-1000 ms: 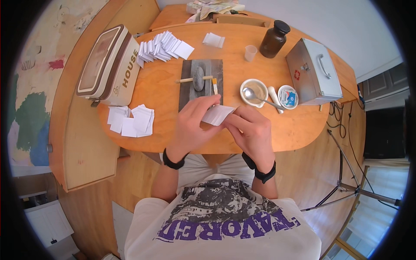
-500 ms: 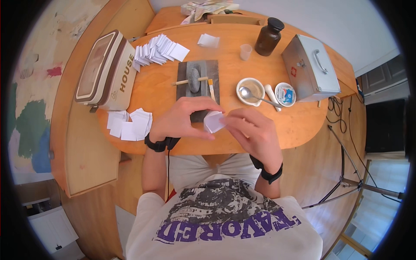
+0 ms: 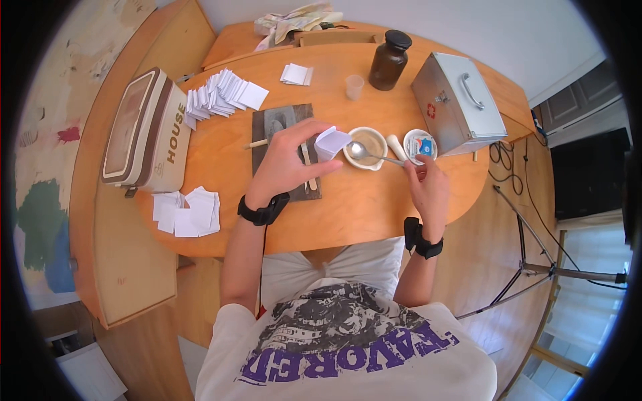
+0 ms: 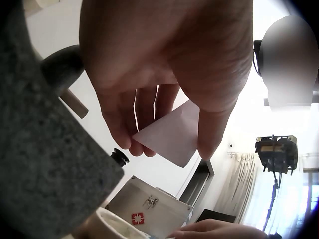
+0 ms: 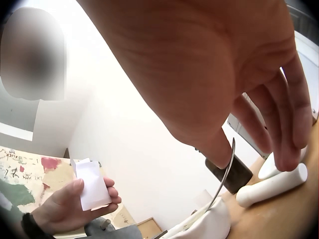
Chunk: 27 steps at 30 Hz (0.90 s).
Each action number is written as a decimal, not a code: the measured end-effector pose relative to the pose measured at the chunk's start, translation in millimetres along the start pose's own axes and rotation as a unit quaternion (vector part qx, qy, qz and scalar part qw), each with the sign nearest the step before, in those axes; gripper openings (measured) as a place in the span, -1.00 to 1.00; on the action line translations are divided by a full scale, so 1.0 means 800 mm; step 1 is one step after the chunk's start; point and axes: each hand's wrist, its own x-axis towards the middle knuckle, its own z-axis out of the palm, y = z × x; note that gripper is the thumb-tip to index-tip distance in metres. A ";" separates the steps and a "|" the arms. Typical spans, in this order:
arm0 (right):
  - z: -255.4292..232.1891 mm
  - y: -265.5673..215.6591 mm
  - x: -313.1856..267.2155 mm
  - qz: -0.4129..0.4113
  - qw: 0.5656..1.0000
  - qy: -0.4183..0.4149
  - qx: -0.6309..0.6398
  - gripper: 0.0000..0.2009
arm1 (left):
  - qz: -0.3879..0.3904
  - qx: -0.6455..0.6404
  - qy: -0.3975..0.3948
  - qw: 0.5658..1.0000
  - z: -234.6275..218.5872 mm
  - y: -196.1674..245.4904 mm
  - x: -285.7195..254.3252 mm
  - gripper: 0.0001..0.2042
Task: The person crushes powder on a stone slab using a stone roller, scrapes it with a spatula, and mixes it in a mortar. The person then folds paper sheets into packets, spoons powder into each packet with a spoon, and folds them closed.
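In my left hand (image 3: 289, 160) is a small white paper pouch (image 3: 331, 143), gripped by its sides between thumb and fingers, its mouth spread at the top. The right hand (image 3: 430, 190) is at the handle end of a metal spoon (image 3: 381, 158). Seen from the right wrist, the thumb is right beside the spoon handle (image 5: 227, 172) and the other fingers (image 5: 286, 149) stand apart from it. The spoon's bowl lies in a white mortar (image 3: 366, 166) with tan powder. Next to the mortar are a white pestle (image 3: 396, 149) and a small dish (image 3: 433, 151) with blue-and-white packets.
A dark slab (image 3: 263, 160) bears an oval stone (image 3: 274, 120) and a brush (image 3: 307, 157). White papers (image 3: 226, 92) lie at the back left and more papers (image 3: 196, 212) at the front left. A cream case (image 3: 150, 134), brown jar (image 3: 388, 63), plastic cup (image 3: 354, 85) and metal box (image 3: 461, 100) stand around.
My right hand has let go of the paper pouch and moved right to the spoon handle. The left hand keeps the pouch, now with its mouth spread, farther forward near the mortar.
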 end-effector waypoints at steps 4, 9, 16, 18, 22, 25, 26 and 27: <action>0.012 0.001 0.008 0.043 0.989 -0.040 0.136 -0.74 | -0.005 -0.019 0.000 1.000 0.011 -0.013 0.008 -0.49; 0.037 -0.017 0.010 0.006 0.956 -0.005 0.292 -0.82 | -0.012 -0.027 -0.007 1.000 0.022 -0.026 0.007 -0.48; 0.040 -0.036 0.007 -0.106 0.959 0.014 0.263 -0.84 | -0.010 -0.023 -0.020 0.999 0.021 -0.027 0.003 -0.45; 0.039 -0.037 0.007 -0.117 0.959 0.018 0.257 -0.83 | -0.012 -0.024 -0.026 0.999 0.020 -0.027 0.003 -0.45; 0.045 -0.024 0.011 -0.020 0.955 0.011 0.295 -0.81 | -0.004 -0.014 -0.028 0.999 0.022 -0.029 0.003 -0.44; 0.039 -0.016 0.016 0.024 0.939 0.028 0.342 -0.79 | -0.008 0.002 -0.023 1.000 0.023 -0.032 0.002 -0.43; 0.036 -0.018 0.017 0.041 0.930 0.037 0.365 -0.79 | -0.008 0.001 -0.022 1.000 0.025 -0.032 0.001 -0.43; 0.031 -0.023 0.018 0.039 0.930 0.037 0.364 -0.79 | -0.012 0.016 -0.010 1.000 0.028 -0.032 0.000 -0.41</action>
